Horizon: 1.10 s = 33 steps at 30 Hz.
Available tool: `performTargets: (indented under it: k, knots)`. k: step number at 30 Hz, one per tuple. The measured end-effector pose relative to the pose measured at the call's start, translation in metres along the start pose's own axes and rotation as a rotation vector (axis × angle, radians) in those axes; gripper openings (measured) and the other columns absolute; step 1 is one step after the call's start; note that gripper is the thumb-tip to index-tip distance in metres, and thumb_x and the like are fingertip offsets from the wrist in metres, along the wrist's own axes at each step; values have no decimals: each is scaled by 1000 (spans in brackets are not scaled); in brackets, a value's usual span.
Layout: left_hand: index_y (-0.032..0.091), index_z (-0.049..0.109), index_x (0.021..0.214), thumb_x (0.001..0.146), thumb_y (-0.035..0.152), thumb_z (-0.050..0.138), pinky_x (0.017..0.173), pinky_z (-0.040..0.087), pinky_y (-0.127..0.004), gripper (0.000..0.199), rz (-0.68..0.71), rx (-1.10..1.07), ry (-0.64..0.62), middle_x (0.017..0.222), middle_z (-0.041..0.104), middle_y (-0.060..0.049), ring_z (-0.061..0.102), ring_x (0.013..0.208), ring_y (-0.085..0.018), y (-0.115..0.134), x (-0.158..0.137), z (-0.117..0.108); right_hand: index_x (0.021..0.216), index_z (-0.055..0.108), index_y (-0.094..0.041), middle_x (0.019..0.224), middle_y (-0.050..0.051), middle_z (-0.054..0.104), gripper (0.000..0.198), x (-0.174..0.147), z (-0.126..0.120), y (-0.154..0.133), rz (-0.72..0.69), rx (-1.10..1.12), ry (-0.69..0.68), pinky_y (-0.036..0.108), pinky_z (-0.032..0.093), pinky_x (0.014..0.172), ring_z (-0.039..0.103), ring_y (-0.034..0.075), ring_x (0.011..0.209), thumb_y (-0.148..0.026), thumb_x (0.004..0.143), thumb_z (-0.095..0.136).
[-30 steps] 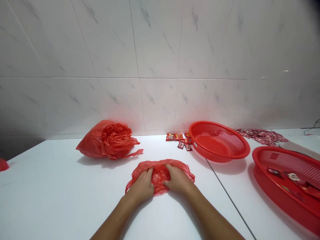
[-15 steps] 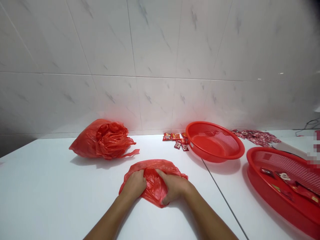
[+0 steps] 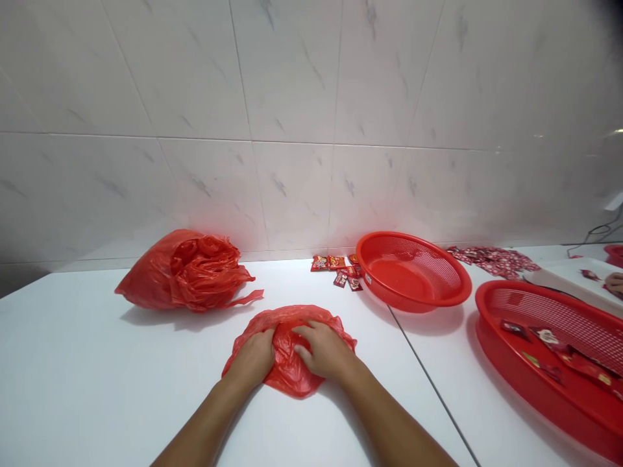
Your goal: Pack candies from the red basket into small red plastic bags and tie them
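A crumpled red plastic bag (image 3: 296, 379) lies spread on the white table in front of me. My left hand (image 3: 256, 357) is closed on its left side, fingers curled into the thin plastic. On the bag's right part rests my right hand (image 3: 321, 350), fingers apart and thumb held away, touching the film without a visible grip. Behind, to the left, sits a fuller bundle of red plastic bags (image 3: 185, 272) with loose ends hanging out on its right.
Several small red packets (image 3: 337, 263) lie by the wall, beside a red plastic basket (image 3: 413, 275). A nearer red basket (image 3: 530, 350) at right holds several packets. Farther back is a heap of small sachets (image 3: 496, 259). Another person's hand (image 3: 616, 283) shows at the right edge.
My right hand has drawn its thumb up from the bag's near edge, and its fingers now lie across the bag's middle. The left hand keeps its hold. The view has shifted slightly right.
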State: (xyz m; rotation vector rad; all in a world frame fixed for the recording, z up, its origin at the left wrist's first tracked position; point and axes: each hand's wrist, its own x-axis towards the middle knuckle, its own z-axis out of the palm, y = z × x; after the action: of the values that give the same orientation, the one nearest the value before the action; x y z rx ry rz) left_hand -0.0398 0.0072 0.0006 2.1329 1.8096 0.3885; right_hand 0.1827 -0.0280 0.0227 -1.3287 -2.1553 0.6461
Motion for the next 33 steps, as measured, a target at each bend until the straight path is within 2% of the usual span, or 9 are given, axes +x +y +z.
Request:
performTargets:
  k: [3, 6, 9, 12, 15, 20, 25, 30, 33]
  knots:
    - [24, 72, 127, 93, 14, 43, 89, 54, -37, 45, 71, 0, -79, 118, 79, -8, 73, 105, -27, 3, -4, -4, 155, 52, -26, 129, 12, 73, 89, -3, -1, 11, 224, -9, -184, 41, 58, 88, 72, 34, 110, -42, 73, 84]
    - [27, 65, 141, 90, 13, 47, 98, 54, -40, 56, 168, 15, -105, 134, 73, -6, 69, 118, -28, 8, -8, -6, 165, 36, -27, 155, 21, 53, 124, -3, 4, 20, 317, -55, -256, 53, 51, 104, 55, 45, 137, -56, 59, 92]
    - [23, 61, 147, 87, 11, 46, 108, 52, -44, 63, 328, 7, -16, 146, 66, -8, 63, 132, -29, 12, -11, -3, 168, 27, -34, 173, 20, 22, 134, 0, 9, 22, 334, -81, -247, 64, 33, 117, 22, 50, 156, -60, 54, 94]
    - [20, 68, 137, 89, 11, 44, 116, 48, -47, 55, 560, -34, 185, 136, 73, -9, 63, 132, -29, 14, -16, 1, 168, 22, -38, 175, 20, 14, 138, 1, 10, 19, 369, -46, -273, 64, 34, 117, 24, 50, 156, -53, 52, 96]
    - [23, 74, 126, 95, 14, 41, 113, 50, -46, 46, 665, -54, 203, 123, 78, -8, 69, 121, -28, 22, -20, 4, 169, 20, -38, 174, 19, 20, 142, 1, 7, 19, 375, -34, -272, 59, 38, 115, 28, 48, 155, -46, 50, 97]
    - [23, 67, 138, 101, 29, 47, 111, 50, -45, 43, 505, 2, 48, 141, 68, -10, 64, 128, -32, 32, -13, 5, 168, 28, -30, 167, 20, 35, 130, 2, 7, 25, 327, -26, -291, 49, 52, 100, 58, 43, 134, -52, 56, 91]
    - [19, 61, 145, 102, 48, 49, 104, 53, -48, 54, 267, -7, -104, 135, 71, -15, 67, 122, -35, 23, -4, 7, 169, 24, -27, 165, 23, 38, 132, -1, 3, 25, 306, -21, -285, 45, 55, 91, 66, 41, 123, -60, 59, 88]
    - [19, 52, 155, 109, 48, 35, 112, 49, -46, 57, 267, -71, -180, 146, 65, -15, 64, 132, -30, 23, -4, 4, 152, 51, -23, 141, 19, 63, 70, -3, -7, 11, 267, 24, -132, 49, 52, 94, 64, 39, 125, -68, 99, 47]
    - [22, 51, 156, 109, 50, 34, 120, 44, -45, 57, 307, -70, -169, 160, 53, -12, 54, 144, -29, 28, -8, 1, 139, 59, -20, 124, 17, 71, 56, 1, -9, 8, 286, 14, 3, 46, 52, 91, 69, 34, 115, -55, 109, 27]
